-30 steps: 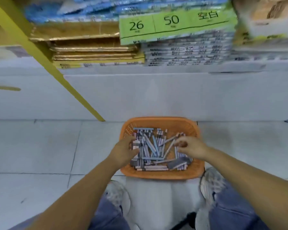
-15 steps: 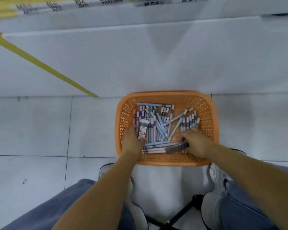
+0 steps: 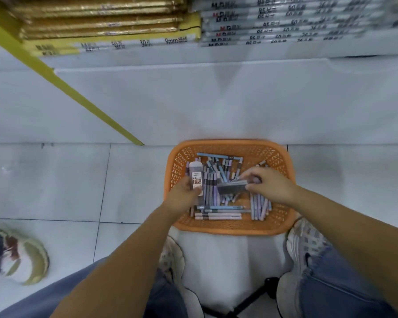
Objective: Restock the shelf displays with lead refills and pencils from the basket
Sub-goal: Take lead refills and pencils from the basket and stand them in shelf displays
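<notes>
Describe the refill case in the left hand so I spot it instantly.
Find the orange basket on the floor. At its left side the left hand grips a flat refill case. Unlike the thin pencils and the dark case in the right hand, it bears a pale printed label.

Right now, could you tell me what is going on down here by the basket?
A person sits over an orange basket on the floor in front of a shelf. The left hand holds a refill case with its label facing up. The right hand pinches a dark pack just above the basket. Many pencils lie loose in the basket, so the restocking is not finished.
</notes>
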Available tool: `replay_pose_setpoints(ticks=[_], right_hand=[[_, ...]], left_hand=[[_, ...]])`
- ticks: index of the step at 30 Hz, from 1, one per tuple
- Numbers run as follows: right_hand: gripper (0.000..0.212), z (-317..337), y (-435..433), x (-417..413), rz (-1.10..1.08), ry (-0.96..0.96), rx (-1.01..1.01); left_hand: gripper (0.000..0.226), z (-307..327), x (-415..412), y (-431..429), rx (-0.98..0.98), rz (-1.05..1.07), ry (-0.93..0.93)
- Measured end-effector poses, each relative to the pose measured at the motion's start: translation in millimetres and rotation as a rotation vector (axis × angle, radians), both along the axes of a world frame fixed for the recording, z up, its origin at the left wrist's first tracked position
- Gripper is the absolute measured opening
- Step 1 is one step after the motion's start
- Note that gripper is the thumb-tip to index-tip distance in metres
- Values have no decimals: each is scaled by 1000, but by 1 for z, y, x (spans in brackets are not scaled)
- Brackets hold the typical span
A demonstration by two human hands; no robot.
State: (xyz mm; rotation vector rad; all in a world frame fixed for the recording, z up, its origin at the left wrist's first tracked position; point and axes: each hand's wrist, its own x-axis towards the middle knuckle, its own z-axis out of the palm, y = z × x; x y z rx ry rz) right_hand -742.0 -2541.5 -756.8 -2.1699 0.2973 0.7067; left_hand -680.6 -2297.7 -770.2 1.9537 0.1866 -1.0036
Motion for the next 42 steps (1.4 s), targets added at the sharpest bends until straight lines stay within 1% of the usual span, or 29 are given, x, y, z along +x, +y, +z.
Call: replay_pose_setpoints(ticks=[3, 5, 8, 10, 14, 17, 19, 21, 23, 25, 27, 32, 34, 38, 40, 42], right_hand=[[23, 42, 7, 11, -63, -114, 81], [23, 72, 8, 15, -73, -187, 102], [18, 122, 3, 18, -116, -233, 244], [16, 159, -1, 19, -99, -297, 253], [14, 238, 1, 17, -89, -482, 290], [8, 286, 2, 14, -99, -581, 309], [13, 311, 1, 14, -119, -645, 306], [22, 336, -1, 16, -143, -716, 319], [29, 357, -2, 21, -206, -794, 377], [33, 370, 0, 27, -321, -853, 497], [29, 376, 2, 33, -408, -879, 613], [20, 374, 8, 43, -425, -869, 696], [18, 374, 10, 46, -426, -878, 687], [18, 379, 13, 49, -402, -927, 559], [21, 387, 15, 52, -403, -1010, 500], [26, 405, 16, 56, -393, -1147, 459]], left_hand=[[31, 39, 7, -1, -145, 7, 44], [30, 66, 11, -2, -175, -38, -9], [28, 111, 16, -4, -217, -79, -117], [26, 144, 17, -8, -273, -97, -127], [29, 216, 13, -20, -450, -184, -122], [35, 267, 8, -29, -488, -263, -252], [39, 296, 6, -34, -526, -273, -323], [42, 323, 6, -37, -573, -263, -373], [46, 343, 8, -41, -616, -234, -426], [46, 356, 10, -44, -643, -201, -493], [44, 363, 14, -46, -663, -161, -549], [45, 357, 24, -51, -681, -87, -574], [45, 355, 28, -53, -677, -80, -586], [42, 355, 34, -53, -678, -51, -598], [35, 357, 39, -49, -695, -25, -611], [22, 363, 46, -46, -707, 37, -650]])
